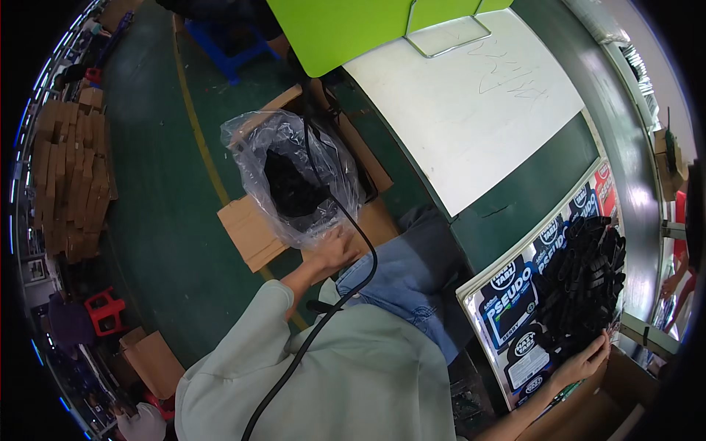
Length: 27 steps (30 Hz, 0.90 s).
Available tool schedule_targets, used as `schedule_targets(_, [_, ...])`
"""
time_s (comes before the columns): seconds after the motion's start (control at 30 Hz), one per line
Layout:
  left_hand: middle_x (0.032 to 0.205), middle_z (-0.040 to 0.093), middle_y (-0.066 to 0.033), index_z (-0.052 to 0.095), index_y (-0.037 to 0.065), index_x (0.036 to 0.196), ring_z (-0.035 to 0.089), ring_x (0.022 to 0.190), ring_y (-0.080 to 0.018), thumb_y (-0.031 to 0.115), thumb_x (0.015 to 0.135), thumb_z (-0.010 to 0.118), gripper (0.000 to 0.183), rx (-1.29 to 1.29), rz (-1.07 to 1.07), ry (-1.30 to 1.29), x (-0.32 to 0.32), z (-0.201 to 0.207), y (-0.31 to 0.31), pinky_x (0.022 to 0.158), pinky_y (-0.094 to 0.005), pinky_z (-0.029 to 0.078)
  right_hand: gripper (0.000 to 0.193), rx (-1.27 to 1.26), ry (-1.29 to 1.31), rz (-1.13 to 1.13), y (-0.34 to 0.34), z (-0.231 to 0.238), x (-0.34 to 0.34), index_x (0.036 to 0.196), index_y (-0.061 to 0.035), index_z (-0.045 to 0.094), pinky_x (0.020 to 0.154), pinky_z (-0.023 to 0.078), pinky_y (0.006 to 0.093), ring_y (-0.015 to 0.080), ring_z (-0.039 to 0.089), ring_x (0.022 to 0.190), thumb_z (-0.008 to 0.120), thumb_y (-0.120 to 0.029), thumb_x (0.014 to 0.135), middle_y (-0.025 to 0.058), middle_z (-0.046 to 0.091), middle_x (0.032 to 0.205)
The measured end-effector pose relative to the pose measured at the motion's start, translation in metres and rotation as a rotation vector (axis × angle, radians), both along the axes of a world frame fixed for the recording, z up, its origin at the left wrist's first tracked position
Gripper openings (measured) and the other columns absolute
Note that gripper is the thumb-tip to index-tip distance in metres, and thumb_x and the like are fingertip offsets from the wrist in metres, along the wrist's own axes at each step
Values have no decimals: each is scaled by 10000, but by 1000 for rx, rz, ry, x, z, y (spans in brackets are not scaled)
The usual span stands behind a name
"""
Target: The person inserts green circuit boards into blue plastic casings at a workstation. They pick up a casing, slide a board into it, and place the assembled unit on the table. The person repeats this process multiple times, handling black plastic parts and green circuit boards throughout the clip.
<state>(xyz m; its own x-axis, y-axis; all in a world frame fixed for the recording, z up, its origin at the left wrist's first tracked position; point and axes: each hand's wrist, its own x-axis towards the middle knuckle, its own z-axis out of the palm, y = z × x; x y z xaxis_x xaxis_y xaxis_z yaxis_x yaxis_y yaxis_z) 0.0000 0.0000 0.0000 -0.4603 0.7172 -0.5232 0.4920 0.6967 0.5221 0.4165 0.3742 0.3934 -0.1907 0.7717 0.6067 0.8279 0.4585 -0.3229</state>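
Observation:
My left hand [334, 248] is at the near rim of a clear plastic bag [254, 165], its fingers bent against the film. The bag lines an open cardboard carton [254, 234] on the floor and has a dark heap of black pieces [290, 184] inside. On the right, my right hand [583, 363] lies at the near edge of a large pile of small black parts [585, 279], fingers stretched out and touching the pile's edge. The pile rests on a printed board [489, 298] with colourful labels. The parts' exact kind is too small to tell.
A black cable [316, 331] hangs across my front and over the bag. A white sheet [471, 110] lies on the green bench, below a lime-green panel [346, 29]. Another open carton [599, 397] stands below my right hand. Flattened cartons [70, 176] are stacked far left.

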Motion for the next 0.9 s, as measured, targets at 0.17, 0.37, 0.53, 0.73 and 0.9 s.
schedule_targets(0.17, [1052, 755, -242, 759, 58, 1131, 730, 984, -405, 310, 991, 525, 371, 180, 679, -610, -73, -22, -16, 922, -494, 559, 307, -9, 6, 2, -5, -3, -4, 1219, 52, 674, 1063, 448, 352, 234, 614, 1135, 522, -196, 1120, 134, 688, 1198])
schedule_targets(0.37, [1121, 747, -210, 770, 79, 1118, 703, 1107, -399, 199, 939, 563, 299, 3, 613, 263, -132, -54, -6, 985, -466, 536, 272, 36, -44, -71, -24, 6, -26, 1203, 35, 680, 1062, 451, 361, 239, 627, 1151, 536, -175, 1108, 132, 701, 1197])
schedule_targets(0.53, [1292, 683, -278, 617, -28, 1377, 651, 1233, -418, 247, 915, 691, 543, 16, 481, 202, -182, -142, -60, 1064, -463, 506, 266, 38, 7, 17, 2, 8, -54, 1170, 9, 683, 1069, 450, 388, 281, 640, 1168, 581, -212, 1062, 151, 693, 1211])
schedule_targets(0.73, [1490, 559, -191, 411, 32, 1560, 551, 1354, -335, 200, 1001, 614, 618, 170, 526, -458, -186, -195, -50, 1109, -434, 454, 297, 38, 16, -61, -22, 11, -26, 1144, 3, 670, 1031, 468, 406, 329, 638, 1144, 626, -268, 1032, 170, 677, 1182])
schedule_targets(0.9, [1514, 536, -162, 369, 240, 1617, 564, 1327, -357, 238, 999, 617, 667, -86, 661, -359, -181, -199, -46, 1084, -467, 483, 352, 84, 28, -24, -11, 8, -38, 1145, -2, 663, 1002, 476, 420, 350, 640, 1116, 636, -331, 1022, 182, 676, 1168])
